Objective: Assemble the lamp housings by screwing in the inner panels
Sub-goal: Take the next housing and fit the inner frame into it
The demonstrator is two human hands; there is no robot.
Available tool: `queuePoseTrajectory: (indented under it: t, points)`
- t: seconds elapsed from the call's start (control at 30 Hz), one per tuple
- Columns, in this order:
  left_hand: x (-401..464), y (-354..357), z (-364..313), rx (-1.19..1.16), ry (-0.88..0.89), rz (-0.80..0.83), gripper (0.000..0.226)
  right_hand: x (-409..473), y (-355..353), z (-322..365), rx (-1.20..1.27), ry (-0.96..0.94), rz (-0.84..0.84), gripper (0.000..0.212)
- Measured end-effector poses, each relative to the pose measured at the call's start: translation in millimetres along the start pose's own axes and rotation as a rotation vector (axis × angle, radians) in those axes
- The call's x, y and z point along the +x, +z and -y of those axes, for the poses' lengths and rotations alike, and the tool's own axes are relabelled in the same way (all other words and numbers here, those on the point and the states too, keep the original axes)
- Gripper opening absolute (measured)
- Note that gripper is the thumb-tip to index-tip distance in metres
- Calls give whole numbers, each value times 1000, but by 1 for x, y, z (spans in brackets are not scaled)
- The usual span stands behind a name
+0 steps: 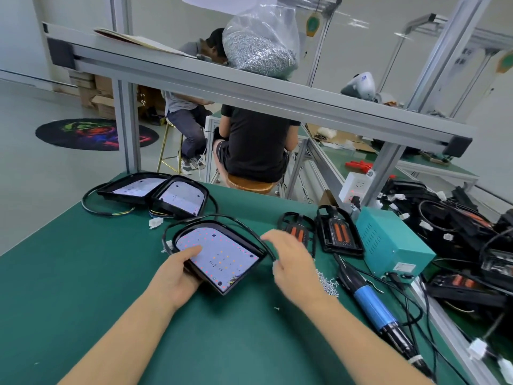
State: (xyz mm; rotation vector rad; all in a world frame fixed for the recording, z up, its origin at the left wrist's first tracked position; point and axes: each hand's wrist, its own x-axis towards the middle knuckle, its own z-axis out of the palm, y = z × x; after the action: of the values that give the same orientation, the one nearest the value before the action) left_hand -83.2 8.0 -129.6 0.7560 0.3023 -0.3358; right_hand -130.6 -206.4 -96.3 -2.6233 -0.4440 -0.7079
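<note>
On the green mat, centre: a lamp housing [222, 255] lies face up with its white inner panel [219, 257] seated inside the black shell, its black cable looping round the far side
Left hand: the left hand [177, 269] grips the near-left edge of the housing, thumb laid flat on the panel and fingers curled under the rim
Right hand: the right hand [291, 257] hovers just right of the housing, fingers loosely spread and holding nothing; it is blurred, so whether it touches the cable cannot be told
Step in hand: by my reading, steadying the housing and reaching for a screw or the driver
Screws: a small heap of loose screws [327, 283] lies on the mat just right of the right hand
Driver: the electric screwdriver [374, 301], blue-bodied, lies beyond the screws, tip pointing away, beside the teal power box [388, 243]
Doing it well: keep the thumb pressing the panel down so it sits flush and its holes line up; pick one screw only; hold the driver upright over the hole; keep the cable out from under the rim
Risk: a tilted driver may cross-thread or slip onto the board's small parts
Done pieces: two more housings [155, 193] with panels lie at the far-left of the mat, well apart
</note>
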Motion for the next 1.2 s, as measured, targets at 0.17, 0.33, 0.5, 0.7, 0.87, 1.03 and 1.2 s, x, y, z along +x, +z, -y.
queuePoseTrajectory:
  t: [0.17, 0.33, 0.5, 0.7, 0.87, 1.03, 1.2]
  points:
    - [-3, -2, 2, 13, -5, 28, 20, 26, -2, -48, -434, 456, 289, 38]
    - [-5, -4, 5, 13, 37, 33, 19, 44, 11, -64, -358, 752, 307, 50]
    - [-8, -4, 9, -13, 82, 59, 26, 57, 25, -64, -336, 881, 309, 67]
    - [-11, -5, 11, -14, 145, 107, 28, 66, 27, -61, -299, 1003, 281, 69]
    - [-10, -6, 11, -14, 177, 145, 42, 71, 23, -61, -319, 995, 270, 69]
    - [-9, -7, 13, -42, 185, 180, 31, 72, 26, -60, -243, 1010, 175, 72]
    - [-6, -6, 12, -99, 177, 177, 20, 69, 20, -37, -185, 773, -17, 75]
